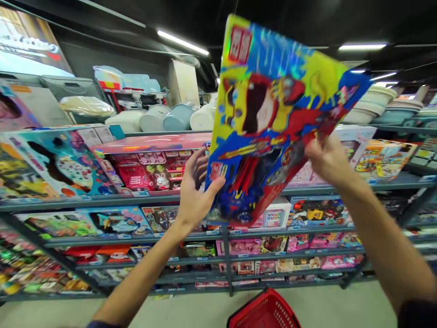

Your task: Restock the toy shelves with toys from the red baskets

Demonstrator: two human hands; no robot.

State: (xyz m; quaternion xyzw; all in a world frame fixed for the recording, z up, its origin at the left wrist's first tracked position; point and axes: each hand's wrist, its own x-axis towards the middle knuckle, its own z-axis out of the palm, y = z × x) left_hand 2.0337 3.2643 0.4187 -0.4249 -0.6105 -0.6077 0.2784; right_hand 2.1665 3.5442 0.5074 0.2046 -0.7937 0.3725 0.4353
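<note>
A large, flat toy box (262, 109), blue, yellow and red with a cartoon character and vehicles printed on it, is held up in front of me at a tilt. My right hand (326, 157) grips its right edge, the thumb on the front and the other fingers mostly hidden. At the lower left edge is my left hand (198, 187), its thumb over the printed face and its curled fingers passing behind the edge. The box is slightly blurred and hides part of the shelves behind it.
Grey shelves (164, 199) carry rows of boxed toys, among them a pink playset box (150, 171). Plastic bins (179, 117) and stacked basins (370, 102) stand on top. A red shopping basket (264, 312) sits on the floor below me.
</note>
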